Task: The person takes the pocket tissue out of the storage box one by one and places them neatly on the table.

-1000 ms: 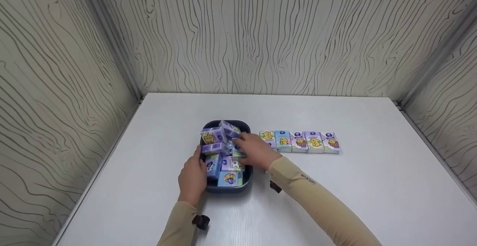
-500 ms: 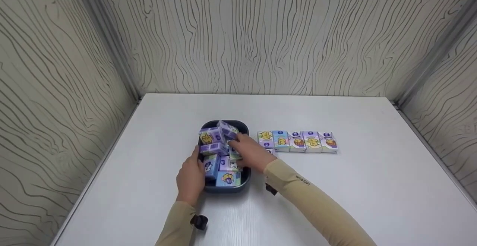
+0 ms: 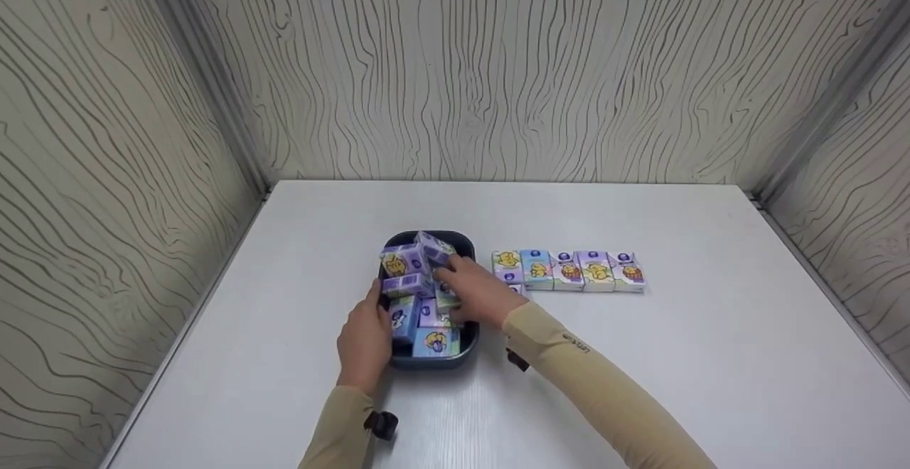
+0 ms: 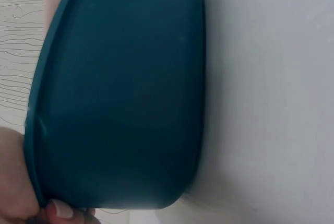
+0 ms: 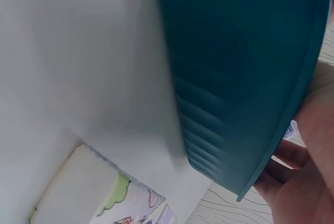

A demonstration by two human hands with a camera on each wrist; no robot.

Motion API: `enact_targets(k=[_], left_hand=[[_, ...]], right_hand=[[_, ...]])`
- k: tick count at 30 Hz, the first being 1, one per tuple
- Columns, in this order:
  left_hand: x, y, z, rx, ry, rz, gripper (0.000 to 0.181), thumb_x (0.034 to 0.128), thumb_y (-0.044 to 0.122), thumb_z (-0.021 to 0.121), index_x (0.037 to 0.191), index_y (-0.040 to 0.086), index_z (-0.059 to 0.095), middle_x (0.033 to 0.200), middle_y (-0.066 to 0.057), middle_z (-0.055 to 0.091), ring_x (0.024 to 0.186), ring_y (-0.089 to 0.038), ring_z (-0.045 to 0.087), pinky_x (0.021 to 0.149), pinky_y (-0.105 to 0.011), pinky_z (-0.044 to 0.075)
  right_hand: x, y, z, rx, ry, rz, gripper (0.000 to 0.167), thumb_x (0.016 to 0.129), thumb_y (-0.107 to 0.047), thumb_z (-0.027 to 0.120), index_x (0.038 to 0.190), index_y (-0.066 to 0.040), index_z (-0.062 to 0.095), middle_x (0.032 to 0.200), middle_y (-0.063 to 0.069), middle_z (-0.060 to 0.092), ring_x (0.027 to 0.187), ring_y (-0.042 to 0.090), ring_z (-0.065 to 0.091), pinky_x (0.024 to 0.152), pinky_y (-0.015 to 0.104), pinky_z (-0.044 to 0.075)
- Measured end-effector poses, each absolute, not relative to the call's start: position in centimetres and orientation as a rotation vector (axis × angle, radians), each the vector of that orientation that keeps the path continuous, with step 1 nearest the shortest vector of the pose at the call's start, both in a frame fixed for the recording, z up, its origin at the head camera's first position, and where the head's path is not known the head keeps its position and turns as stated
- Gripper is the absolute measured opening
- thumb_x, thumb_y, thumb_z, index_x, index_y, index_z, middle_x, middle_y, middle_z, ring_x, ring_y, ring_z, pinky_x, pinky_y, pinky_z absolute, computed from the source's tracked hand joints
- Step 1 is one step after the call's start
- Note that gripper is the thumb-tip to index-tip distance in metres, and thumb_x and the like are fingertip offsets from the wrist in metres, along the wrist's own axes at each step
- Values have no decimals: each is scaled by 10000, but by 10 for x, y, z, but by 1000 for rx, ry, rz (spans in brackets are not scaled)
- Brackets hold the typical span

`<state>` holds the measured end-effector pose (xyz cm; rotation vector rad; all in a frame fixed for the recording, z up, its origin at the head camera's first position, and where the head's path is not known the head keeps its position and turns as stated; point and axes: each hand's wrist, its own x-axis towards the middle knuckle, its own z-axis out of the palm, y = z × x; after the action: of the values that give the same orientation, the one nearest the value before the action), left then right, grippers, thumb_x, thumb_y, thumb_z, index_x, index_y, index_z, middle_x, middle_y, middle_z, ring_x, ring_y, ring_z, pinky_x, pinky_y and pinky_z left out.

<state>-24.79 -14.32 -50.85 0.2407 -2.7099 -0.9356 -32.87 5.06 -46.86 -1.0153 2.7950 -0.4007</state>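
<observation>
A dark blue-green plastic basket (image 3: 432, 362), in the head view, holds several small cartoon-printed tissue packs in purple, blue and green. My left hand (image 3: 365, 347) grips its left rim; in the left wrist view a fingertip (image 4: 63, 209) shows under the rim. Over the right side of the basket, my right hand (image 3: 487, 291) pinches a green tissue pack (image 3: 446, 295) between thumb and fingers. Part of that pack is hidden by the hand. Beside it lie a purple pack (image 3: 429, 313) and a light blue pack (image 3: 436, 341).
To the right of the basket, several tissue packs (image 3: 567, 271) lie side by side in a row on the white table (image 3: 640, 362). Another pack (image 3: 519, 289) sits partly hidden behind my right hand. Wood-patterned panels (image 3: 469, 71) stand around the table.
The head view has shifted slightly. Under my right hand the green pack has tilted a little and moved slightly toward me. The left hand stays on the rim.
</observation>
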Motion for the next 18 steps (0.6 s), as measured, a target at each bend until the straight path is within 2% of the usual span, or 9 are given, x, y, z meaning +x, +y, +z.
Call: enact_targets(k=[10, 18], left_hand=[[-249, -144, -509, 253, -2725, -934, 476, 976, 127, 506, 1442, 70, 426, 1148, -191, 635, 908, -320, 642, 727, -484, 508], [-248, -144, -507, 253, -2734, -957, 484, 981, 121, 493, 1451, 51, 400, 1256, -204, 585, 1070, -361, 597, 833, -503, 484]], right_hand=[[-329, 46, -470, -1000, 2802, -380, 720, 760, -220, 810, 1390, -143, 472, 1369, 105, 461, 1277, 262, 408, 1051, 385, 342], [-329, 46, -471, -993, 2819, -427, 742, 735, -229, 835, 1388, -171, 486, 1370, 89, 460, 1257, 244, 410, 1037, 378, 358]])
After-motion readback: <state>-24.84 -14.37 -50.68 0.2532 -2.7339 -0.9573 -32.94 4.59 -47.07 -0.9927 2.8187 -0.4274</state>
